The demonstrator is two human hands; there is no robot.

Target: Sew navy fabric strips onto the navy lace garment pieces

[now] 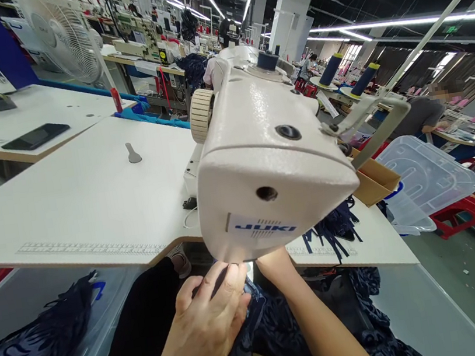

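Observation:
Right before me is the head of a cream JUKI sewing machine (262, 163), which hides the needle area. Below its front end, my left hand (210, 311) has its fingers bent together on dark navy patterned fabric (280, 325). That fabric hangs down over my lap and spreads to the right. My right hand (275, 262) is at the right underside of the machine head; its fingers are out of sight behind the casing, so its grip is hidden. Navy fabric strips (335, 229) lie on the table to the right of the machine.
The white tabletop (66, 190) bears a printed ruler and a small metal piece (132, 153). A phone (36, 137) lies on the neighbouring table. At lower left a plastic bin (95, 333) holds navy pieces. On the right are a cardboard box (376, 176) and a clear plastic bin (427, 175).

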